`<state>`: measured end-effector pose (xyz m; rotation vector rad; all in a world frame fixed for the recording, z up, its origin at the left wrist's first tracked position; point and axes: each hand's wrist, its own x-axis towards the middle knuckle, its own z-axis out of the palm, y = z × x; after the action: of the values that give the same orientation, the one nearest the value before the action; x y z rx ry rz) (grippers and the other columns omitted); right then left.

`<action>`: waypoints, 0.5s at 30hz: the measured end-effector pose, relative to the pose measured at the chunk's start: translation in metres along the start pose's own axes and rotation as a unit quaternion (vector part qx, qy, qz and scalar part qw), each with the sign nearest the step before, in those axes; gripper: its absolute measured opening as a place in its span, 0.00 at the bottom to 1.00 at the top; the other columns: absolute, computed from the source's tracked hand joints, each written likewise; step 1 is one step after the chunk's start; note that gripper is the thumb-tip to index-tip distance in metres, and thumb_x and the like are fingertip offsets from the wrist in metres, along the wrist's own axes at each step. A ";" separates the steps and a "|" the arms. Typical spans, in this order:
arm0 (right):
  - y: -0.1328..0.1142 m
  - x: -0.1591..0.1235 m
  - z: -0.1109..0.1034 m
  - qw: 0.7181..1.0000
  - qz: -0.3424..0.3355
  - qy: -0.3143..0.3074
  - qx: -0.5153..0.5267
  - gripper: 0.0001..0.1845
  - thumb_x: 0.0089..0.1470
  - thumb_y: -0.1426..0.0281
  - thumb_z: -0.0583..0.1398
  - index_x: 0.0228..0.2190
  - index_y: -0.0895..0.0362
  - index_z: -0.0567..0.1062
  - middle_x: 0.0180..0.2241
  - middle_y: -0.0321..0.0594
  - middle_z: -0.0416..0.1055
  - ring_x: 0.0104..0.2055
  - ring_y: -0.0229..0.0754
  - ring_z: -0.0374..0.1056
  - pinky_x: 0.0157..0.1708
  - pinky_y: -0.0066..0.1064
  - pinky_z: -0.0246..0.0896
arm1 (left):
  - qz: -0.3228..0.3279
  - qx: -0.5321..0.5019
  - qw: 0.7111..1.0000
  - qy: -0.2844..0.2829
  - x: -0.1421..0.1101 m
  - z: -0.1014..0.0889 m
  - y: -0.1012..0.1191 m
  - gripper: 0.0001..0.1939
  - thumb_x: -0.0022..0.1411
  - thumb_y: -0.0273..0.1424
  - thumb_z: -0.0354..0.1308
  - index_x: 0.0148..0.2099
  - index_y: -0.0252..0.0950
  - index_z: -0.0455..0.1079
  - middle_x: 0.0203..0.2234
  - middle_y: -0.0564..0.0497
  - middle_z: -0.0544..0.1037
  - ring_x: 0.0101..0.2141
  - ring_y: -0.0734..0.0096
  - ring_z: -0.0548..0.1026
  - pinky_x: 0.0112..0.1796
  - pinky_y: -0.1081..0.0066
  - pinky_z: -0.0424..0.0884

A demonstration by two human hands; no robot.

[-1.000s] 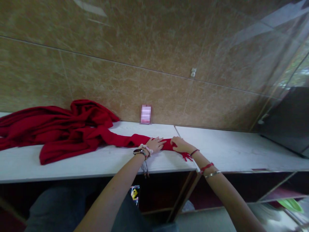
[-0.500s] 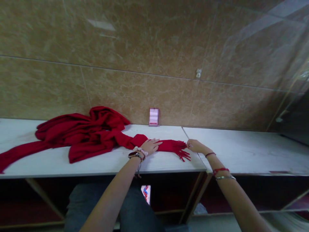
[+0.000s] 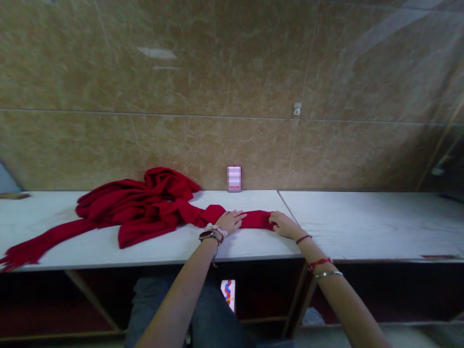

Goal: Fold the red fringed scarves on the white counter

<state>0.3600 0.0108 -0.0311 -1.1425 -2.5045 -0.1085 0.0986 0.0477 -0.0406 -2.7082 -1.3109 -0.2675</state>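
A red scarf lies on the white counter, bunched in a heap on the left and drawn out into a narrow strip on the right. My left hand rests flat on that strip, fingers stretched out and pointing right. At the strip's right end, my right hand has its fingers curled onto the fringe, covering most of the tassels. The scarf's other fringed end reaches the counter's front edge at the far left.
A phone with a lit screen leans upright against the tiled wall. The white counter continues right past a seam. Below are open shelves, and another phone with a colourful picture is near my legs.
My right hand has moved from just beyond the tassels left onto the fringe, which was spread out before. The left hand stays on the strip. The view has shifted slightly left.
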 end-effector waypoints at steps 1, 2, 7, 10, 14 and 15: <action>0.004 0.000 0.000 1.000 0.008 0.005 -0.006 0.14 0.39 0.84 0.50 0.24 0.58 0.70 0.29 0.41 0.68 0.37 0.41 0.60 0.39 0.31 0.55 | -0.003 0.000 1.000 -0.001 0.000 0.000 0.000 0.22 0.64 0.33 0.39 0.60 0.45 0.55 0.58 0.53 0.59 0.57 0.63 0.56 0.53 0.58 0.55; 0.008 -0.001 0.000 1.000 0.019 0.015 -0.012 0.14 0.39 0.84 0.50 0.24 0.58 0.70 0.29 0.41 0.67 0.36 0.41 0.60 0.39 0.31 0.55 | -0.006 -0.001 1.000 -0.004 0.000 0.000 0.000 0.22 0.64 0.33 0.39 0.60 0.45 0.55 0.58 0.53 0.59 0.57 0.63 0.57 0.53 0.58 0.55; 0.016 -0.003 0.000 0.988 0.069 0.140 0.004 0.15 0.39 0.85 0.49 0.25 0.58 0.71 0.31 0.43 0.66 0.37 0.42 0.59 0.41 0.34 0.57 | -0.027 -0.004 1.000 -0.010 -0.002 -0.006 0.004 0.22 0.64 0.34 0.39 0.60 0.45 0.55 0.57 0.53 0.59 0.56 0.63 0.57 0.53 0.59 0.55; 0.009 -0.003 -0.001 0.986 0.037 0.157 0.035 0.14 0.44 0.80 0.53 0.33 0.57 0.71 0.37 0.43 0.65 0.42 0.43 0.59 0.45 0.37 0.55 | -0.027 -0.004 1.000 -0.011 -0.002 -0.009 0.007 0.22 0.64 0.33 0.40 0.59 0.45 0.56 0.57 0.53 0.60 0.56 0.63 0.57 0.53 0.60 0.55; -0.002 -0.001 0.000 0.998 0.012 0.043 0.051 0.11 0.46 0.77 0.55 0.34 0.57 0.71 0.38 0.42 0.67 0.42 0.42 0.60 0.44 0.35 0.55 | -0.026 -0.003 1.000 -0.006 -0.002 -0.010 0.008 0.22 0.64 0.33 0.39 0.59 0.44 0.55 0.57 0.53 0.60 0.56 0.64 0.58 0.53 0.60 0.55; -0.002 0.000 0.000 0.999 0.022 0.024 0.044 0.11 0.46 0.77 0.54 0.33 0.58 0.72 0.37 0.42 0.67 0.41 0.42 0.61 0.43 0.34 0.55 | -0.027 -0.003 1.000 -0.007 -0.002 -0.010 0.008 0.22 0.64 0.34 0.39 0.60 0.45 0.55 0.57 0.53 0.60 0.56 0.64 0.58 0.53 0.60 0.55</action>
<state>0.3585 0.0100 -0.0311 -1.1443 -2.4167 -0.0125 0.1027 0.0394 -0.0313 -2.6875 -1.3894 -0.2580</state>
